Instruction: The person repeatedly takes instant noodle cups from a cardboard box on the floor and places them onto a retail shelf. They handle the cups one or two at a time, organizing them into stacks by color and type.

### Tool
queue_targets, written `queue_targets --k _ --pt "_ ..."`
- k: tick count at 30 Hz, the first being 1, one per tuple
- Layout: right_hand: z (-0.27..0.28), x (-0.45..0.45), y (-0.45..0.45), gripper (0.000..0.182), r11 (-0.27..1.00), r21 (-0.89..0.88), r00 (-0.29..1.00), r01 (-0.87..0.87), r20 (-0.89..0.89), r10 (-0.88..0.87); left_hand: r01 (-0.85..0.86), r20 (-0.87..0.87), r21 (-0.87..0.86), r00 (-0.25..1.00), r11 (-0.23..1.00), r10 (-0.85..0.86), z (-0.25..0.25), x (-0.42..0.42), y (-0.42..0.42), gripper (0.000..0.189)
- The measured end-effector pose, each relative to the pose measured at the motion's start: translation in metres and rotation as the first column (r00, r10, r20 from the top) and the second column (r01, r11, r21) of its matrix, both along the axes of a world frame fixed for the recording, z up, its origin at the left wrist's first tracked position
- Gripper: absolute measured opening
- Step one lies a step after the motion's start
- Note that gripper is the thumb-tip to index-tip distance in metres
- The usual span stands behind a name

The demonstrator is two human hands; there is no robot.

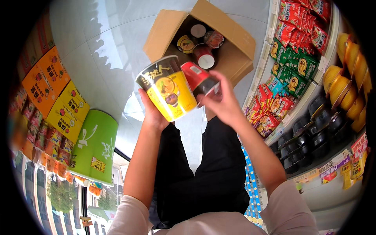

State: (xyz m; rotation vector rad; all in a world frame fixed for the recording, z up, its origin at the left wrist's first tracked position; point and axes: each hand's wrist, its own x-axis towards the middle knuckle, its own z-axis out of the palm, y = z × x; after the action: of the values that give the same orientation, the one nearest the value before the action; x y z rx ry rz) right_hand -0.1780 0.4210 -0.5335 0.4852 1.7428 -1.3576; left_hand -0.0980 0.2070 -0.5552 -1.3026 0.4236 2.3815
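My left hand (154,113) holds a large yellow and black instant noodle cup (167,88) from its left side, tilted, its printed front facing up. Just right of it, my right hand (221,101) grips a smaller red and black cup (199,77) by its dark end; this cup is slightly blurred. The two cups are side by side, and whether they touch is hard to tell. Beyond both hands an open cardboard box (238,38) stands on the floor. Several cups lie inside, among them a red one with a white base (204,57) and one with a yellow lid (185,44).
Shelves with red and green noodle packets (293,64) and black bowls (311,132) run along the right. To the left stand orange and yellow cartons (72,108), a large green tub (95,144) and small packs by a window. Grey floor tiles (117,38) surround the box.
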Motion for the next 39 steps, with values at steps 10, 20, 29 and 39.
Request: queue_targets --k 10,20,29,39 --pt "0.014 0.02 0.013 0.035 0.989 -0.065 0.99 -0.136 0.014 0.138 0.097 0.082 -0.025 0.992 0.995 -0.095 0.002 -0.004 0.005 0.102" --pt "-0.068 0.038 -0.013 0.017 0.943 0.134 0.953 0.304 -0.059 -0.299 -0.168 0.068 -0.204 0.98 0.964 0.185 0.0 -0.007 0.029 0.086" --pt "-0.164 0.005 -0.02 0.07 0.645 0.732 0.876 -0.22 -0.143 0.461 -0.295 0.033 -0.146 0.953 0.944 0.302 -0.01 0.005 0.003 0.093" --pt "-0.17 0.032 0.01 0.086 0.926 0.321 0.966 0.199 -0.222 -0.131 -0.216 0.009 -0.172 0.975 0.961 0.221 0.04 0.01 -0.002 0.097"
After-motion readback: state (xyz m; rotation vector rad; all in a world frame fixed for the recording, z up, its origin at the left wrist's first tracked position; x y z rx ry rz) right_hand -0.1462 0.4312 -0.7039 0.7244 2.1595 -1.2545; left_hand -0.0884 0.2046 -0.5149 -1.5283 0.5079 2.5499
